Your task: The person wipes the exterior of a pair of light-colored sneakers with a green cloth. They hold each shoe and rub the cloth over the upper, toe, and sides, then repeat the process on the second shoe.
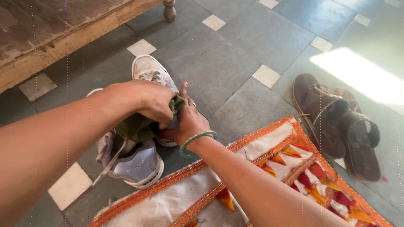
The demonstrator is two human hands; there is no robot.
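Left hand (147,101) curled into a fist, fingers pressed together and clamped on a crumpled olive-green cloth (136,126); fingertips hidden under the knuckles. Cloth bunched beneath the fist, a small corner poking out between those fingers and the thumb of the other hand.

Right hand (187,120) just beside and touching the left, wearing a green bangle (198,138) at the wrist and a thin ring on one finger. Thumb raised, pink nail up; remaining fingers wrapped round the side of a worn white and grey lace-up sneaker (153,73), tips out of sight behind it. Toe of that sneaker pointing away beyond the fingers, cloth pressed against its upper between the two hands.

Below the left fist, nearer the body, a second white and grey sneaker (134,162) lying on its side, tongue and laces loose, partly under the hanging cloth.

Under the right forearm, a white fabric mat with orange braided border and red and orange triangle patches (269,151). Well to the right of the fingers, a pair of dark brown leather sandals with buckled straps (336,122), one overlapping the other, beside a bright patch of sunlight. All on a grey stone tile floor with small white square insets (235,54). Far beyond the left knuckles, a weathered wooden bench edge (63,38) and one turned leg.
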